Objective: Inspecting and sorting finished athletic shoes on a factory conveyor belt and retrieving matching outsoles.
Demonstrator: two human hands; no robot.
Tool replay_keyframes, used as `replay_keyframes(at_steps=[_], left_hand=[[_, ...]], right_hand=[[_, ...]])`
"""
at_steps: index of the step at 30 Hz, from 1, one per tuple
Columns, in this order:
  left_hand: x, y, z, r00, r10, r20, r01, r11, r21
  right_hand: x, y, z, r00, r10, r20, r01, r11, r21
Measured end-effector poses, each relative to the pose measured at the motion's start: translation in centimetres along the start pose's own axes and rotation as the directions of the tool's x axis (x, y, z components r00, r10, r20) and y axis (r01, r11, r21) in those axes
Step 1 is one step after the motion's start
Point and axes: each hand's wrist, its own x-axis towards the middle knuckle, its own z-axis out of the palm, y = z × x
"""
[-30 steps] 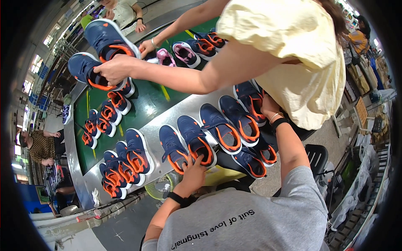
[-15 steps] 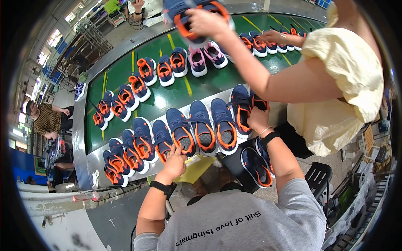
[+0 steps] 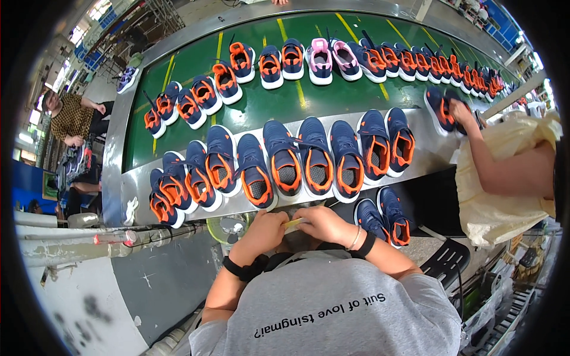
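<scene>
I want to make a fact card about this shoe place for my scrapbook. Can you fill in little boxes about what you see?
Place: a long green belt with a metal shelf along its near edge
Shoes: navy and orange sneakers in rows, plus one pink pair
Left hand: pinching a small yellowish piece
Right hand: on the same piece, fingers curled
Extra pair: low beside the right hand
Other person: a hand touching a shoe at the right

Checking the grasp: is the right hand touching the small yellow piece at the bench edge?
Touching. The head view shows the right hand with its fingers closed on the small yellow piece, left hand meeting its other end.
</scene>
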Motion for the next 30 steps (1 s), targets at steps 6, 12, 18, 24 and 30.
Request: replay_keyframes(at_steps=[6, 12, 18, 24, 30], left_hand=[[-1.8, -1.9, -0.2, 0.999, -0.032, -0.035, 0.024, 0.976, -0.215], [-1.6, -2.6, 0.1, 0.998, 0.001, -0.055, -0.017, 0.961, -0.275], [-1.8, -2.2, -0.2, 0.997, 0.044, -0.056, -0.059, 0.951, -0.303], [-0.9, -1.3, 1.4, 0.998, 0.035, -0.056, -0.051, 0.949, -0.310], [-0.8, -1.2, 1.6, 0.996, 0.039, -0.079, -0.057, 0.970, -0.237]], right_hand=[[0.3, 2.1, 0.8, 0.989, 0.136, 0.052, -0.144, 0.863, 0.485], [0.3, -0.3, 0.3, 0.992, 0.117, -0.036, -0.100, 0.942, 0.322], [-0.4, 0.5, 0.4, 0.985, 0.133, -0.109, -0.079, 0.915, 0.396], [-0.5, 0.0, 1.2, 0.983, 0.001, -0.186, 0.045, 0.969, 0.244], [-0.5, -1.0, 0.5, 0.920, -0.383, -0.084, 0.274, 0.782, -0.560]])
